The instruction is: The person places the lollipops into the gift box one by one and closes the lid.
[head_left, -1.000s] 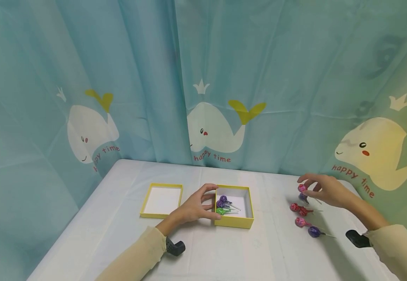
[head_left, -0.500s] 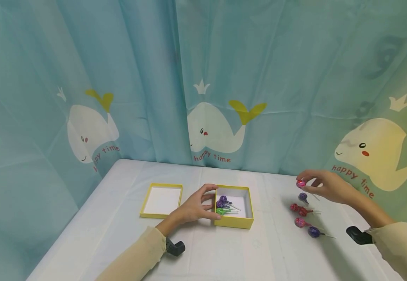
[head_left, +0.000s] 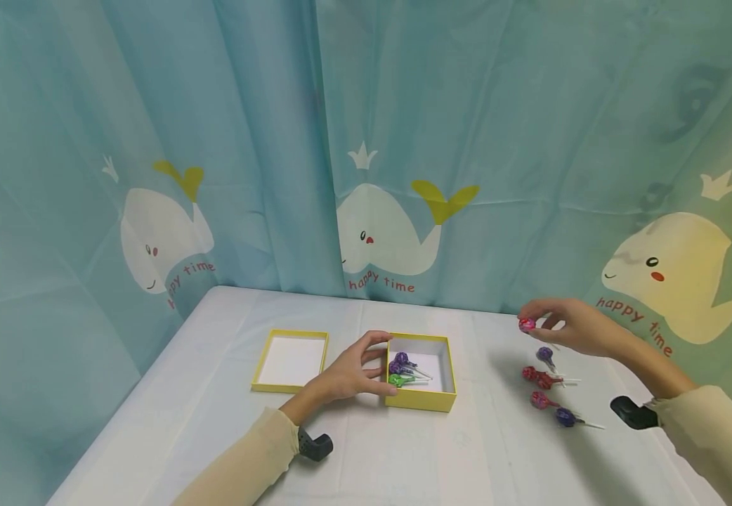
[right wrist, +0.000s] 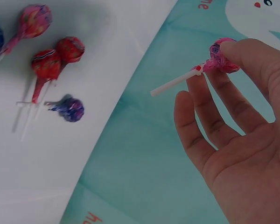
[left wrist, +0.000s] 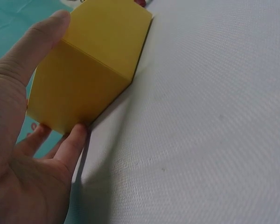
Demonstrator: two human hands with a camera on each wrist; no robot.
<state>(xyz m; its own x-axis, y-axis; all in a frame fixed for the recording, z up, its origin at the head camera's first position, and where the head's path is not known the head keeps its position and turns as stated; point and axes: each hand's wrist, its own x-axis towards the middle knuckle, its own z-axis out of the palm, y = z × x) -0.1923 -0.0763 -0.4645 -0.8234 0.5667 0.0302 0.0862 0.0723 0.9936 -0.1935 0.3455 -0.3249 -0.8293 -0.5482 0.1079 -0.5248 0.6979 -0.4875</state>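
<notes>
My right hand (head_left: 577,330) pinches a pink lollipop (right wrist: 220,56) by its wrapped head, raised over the far right of the table; its white stick (right wrist: 175,84) points away from the fingers. Spanning the left side of the yellow box (head_left: 423,400), my left hand (head_left: 356,369) holds it with the thumb at the front corner and fingertips at the back. Inside the white-lined box lie purple lollipops (head_left: 400,363) and a green lollipop (head_left: 399,380). The left wrist view shows only the box's yellow outer walls (left wrist: 84,84).
Below my right hand lie a small purple lollipop (head_left: 544,354), two red lollipops (head_left: 544,379), a pink one (head_left: 539,400) and a dark purple one (head_left: 565,417). A yellow-rimmed white lid (head_left: 293,358) lies left of the box. A blue-green whale curtain (head_left: 265,176) hangs behind.
My right hand has lifted the pink lollipop off the table beside the small purple one and carried it up and slightly left. The left hand and box stay in place.
</notes>
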